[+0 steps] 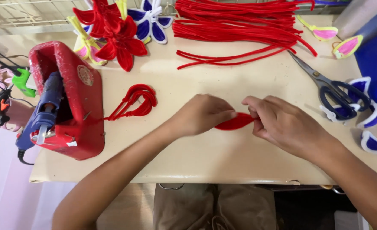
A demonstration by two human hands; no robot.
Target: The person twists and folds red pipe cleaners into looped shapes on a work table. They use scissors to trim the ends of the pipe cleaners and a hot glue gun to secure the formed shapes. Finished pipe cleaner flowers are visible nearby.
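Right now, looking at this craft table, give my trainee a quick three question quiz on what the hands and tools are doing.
1. True or false: the scissors lie shut beside the blue glue gun.
2. What do the left hand and right hand hold between them?
3. The red petal loops lie: A) in the red holder B) on the table C) under the red pipe cleaners.

Key: 1 false; 2 a red petal; 3 B.
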